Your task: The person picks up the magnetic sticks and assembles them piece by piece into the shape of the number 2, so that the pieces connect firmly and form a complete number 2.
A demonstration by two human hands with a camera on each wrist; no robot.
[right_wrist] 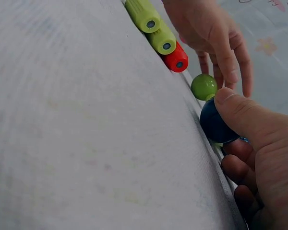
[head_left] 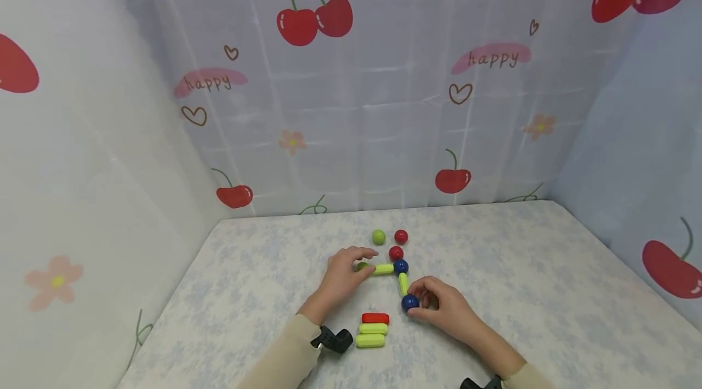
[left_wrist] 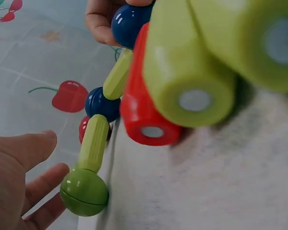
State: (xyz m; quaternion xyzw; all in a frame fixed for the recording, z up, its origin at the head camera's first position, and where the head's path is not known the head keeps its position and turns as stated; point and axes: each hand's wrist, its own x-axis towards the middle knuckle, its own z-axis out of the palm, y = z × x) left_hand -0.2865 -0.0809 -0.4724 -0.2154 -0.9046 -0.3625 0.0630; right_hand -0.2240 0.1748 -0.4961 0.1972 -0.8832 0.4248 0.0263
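Three sides of cherry-printed curtain (head_left: 362, 151) rise beyond the fingers, around a pale mottled tabletop (head_left: 252, 303). I see the right hand (head_left: 446, 311) pinching a blue ball (head_left: 409, 303), the near end of a chain (head_left: 403, 284) whose green ball (left_wrist: 84, 192) sits just beside the left hand (head_left: 341, 276), its fingers loose and parted; whether they touch it I can't tell. From the head camera the left thumb partly covers the green ball, and the sleeves (head_left: 285, 355) run out of frame below.

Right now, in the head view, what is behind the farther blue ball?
Behind the farther blue ball is a red ball; farther back, a second red ball and a loose green ball. The farther blue ball hides any contact point, so touching is unclear.
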